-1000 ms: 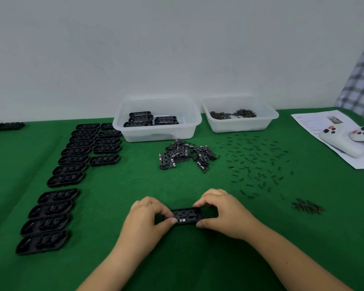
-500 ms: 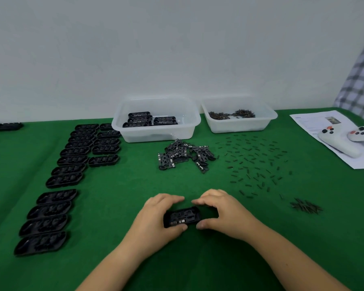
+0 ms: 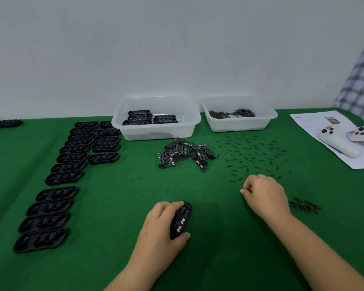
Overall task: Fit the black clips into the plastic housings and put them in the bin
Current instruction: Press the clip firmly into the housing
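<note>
1. Black plastic fills the left hand: its fingers and thumb are wrapped around one housing, held on edge just above the green cloth, with small metal tabs showing on the open side.
2. To the right of that housing, the right hand sits low over the cloth with fingertips pinched together; whether they have hold of anything is too small to tell.
3. Small dark pins lie scattered beyond the right hand, and a tighter bunch of pins lies just to its right.
4. Beyond the housing, a pile of black clips rests on the cloth.
5. Behind that pile stands the clear bin, with several finished housings inside.
6. Right of the bin, touching it, a second clear tub has small dark parts in it.
7. Left of the bin, empty housings lie in rows running toward the viewer.
8. Far right of the bin, two white controllers rest on a printed sheet.
</note>
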